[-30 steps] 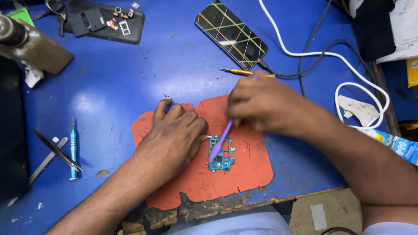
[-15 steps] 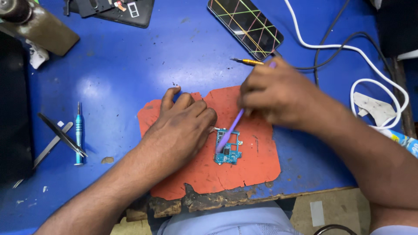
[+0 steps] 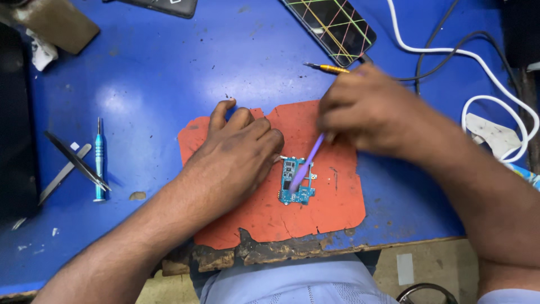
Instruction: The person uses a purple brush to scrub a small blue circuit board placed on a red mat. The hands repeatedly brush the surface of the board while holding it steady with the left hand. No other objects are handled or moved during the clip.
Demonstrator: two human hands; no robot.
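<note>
One small blue-green circuit board (image 3: 296, 181), flat and studded with tiny parts, lies near the middle of my orange mat (image 3: 264, 217), whose near edge is charred and ragged. My left hand (image 3: 239, 155) rests palm-down on the mat, fingers loosely spread, touching the board's left edge. My right hand (image 3: 368, 110) pinches a thin purple tool (image 3: 307, 162), tip on the board.

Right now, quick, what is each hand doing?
Left hand: open, palm down on the orange mat, beside the small circuit board.
Right hand: closed on a purple tool, tip on the board.
</note>
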